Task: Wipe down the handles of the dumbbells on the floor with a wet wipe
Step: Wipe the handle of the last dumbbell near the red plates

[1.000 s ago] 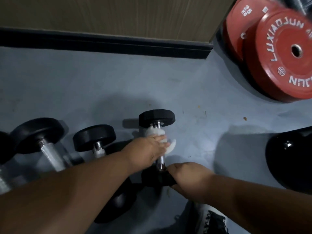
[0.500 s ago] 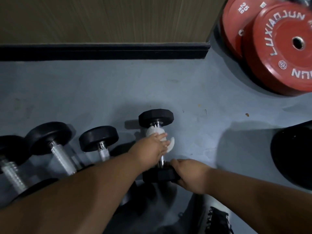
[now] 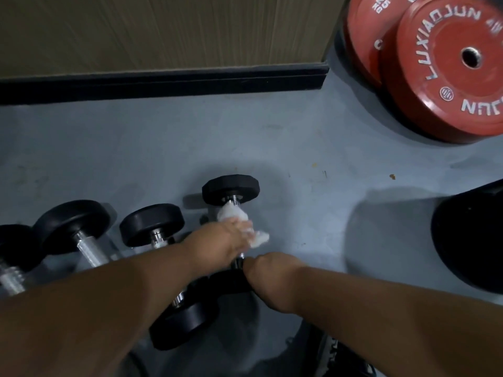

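- White crumpled wet wipe (image 3: 233,214) wrapped on the chrome handle of the small black dumbbell (image 3: 230,190) lying on the grey floor (image 3: 163,148), just under its far head.
- Left hand (image 3: 226,240): forearm reaches in from lower left, fingers curled round wipe and handle.
- Right hand (image 3: 268,270): arm in from lower right, gripping the dumbbell's near black head; fingers mostly hidden.

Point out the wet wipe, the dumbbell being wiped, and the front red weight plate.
wet wipe (image 3: 231,213): head view, on its bunched upper part.
dumbbell being wiped (image 3: 230,189): head view, on its far black head.
front red weight plate (image 3: 435,85): head view, on its red face.
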`<action>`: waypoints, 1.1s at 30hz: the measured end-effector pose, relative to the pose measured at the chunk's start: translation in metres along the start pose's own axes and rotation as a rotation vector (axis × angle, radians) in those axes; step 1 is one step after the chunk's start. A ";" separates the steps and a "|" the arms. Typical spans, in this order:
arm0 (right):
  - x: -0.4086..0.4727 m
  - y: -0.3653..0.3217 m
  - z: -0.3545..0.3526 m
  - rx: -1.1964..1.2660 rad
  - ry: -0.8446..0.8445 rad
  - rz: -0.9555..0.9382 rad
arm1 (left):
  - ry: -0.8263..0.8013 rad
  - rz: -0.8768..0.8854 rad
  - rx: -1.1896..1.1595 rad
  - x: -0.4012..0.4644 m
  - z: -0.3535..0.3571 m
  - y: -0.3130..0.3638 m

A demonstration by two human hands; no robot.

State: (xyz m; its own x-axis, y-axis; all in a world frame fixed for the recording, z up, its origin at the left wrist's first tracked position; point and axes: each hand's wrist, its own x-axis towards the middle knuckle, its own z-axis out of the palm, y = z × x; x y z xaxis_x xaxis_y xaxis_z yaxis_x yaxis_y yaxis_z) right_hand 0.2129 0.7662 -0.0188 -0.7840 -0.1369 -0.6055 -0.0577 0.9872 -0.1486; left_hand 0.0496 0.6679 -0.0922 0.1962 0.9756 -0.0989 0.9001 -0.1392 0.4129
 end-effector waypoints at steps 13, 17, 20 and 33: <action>0.000 -0.001 0.008 0.130 0.056 0.061 | -0.055 -0.030 -0.032 0.010 -0.019 0.010; -0.001 -0.004 0.003 0.062 0.063 0.100 | -0.176 0.040 -0.161 -0.004 -0.018 0.005; -0.001 -0.002 0.002 0.181 0.081 0.076 | -0.131 -0.130 -0.126 0.017 -0.024 -0.026; 0.001 0.000 0.010 0.112 0.100 0.059 | 0.058 -0.152 -0.153 0.003 -0.020 -0.021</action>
State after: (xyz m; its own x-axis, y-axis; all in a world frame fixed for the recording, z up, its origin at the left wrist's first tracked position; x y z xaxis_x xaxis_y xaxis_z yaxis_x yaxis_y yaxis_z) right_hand 0.2189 0.7648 -0.0272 -0.8418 -0.0648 -0.5359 0.0550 0.9773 -0.2046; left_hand 0.0240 0.6771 -0.0834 0.0362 0.9921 -0.1200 0.8469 0.0332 0.5306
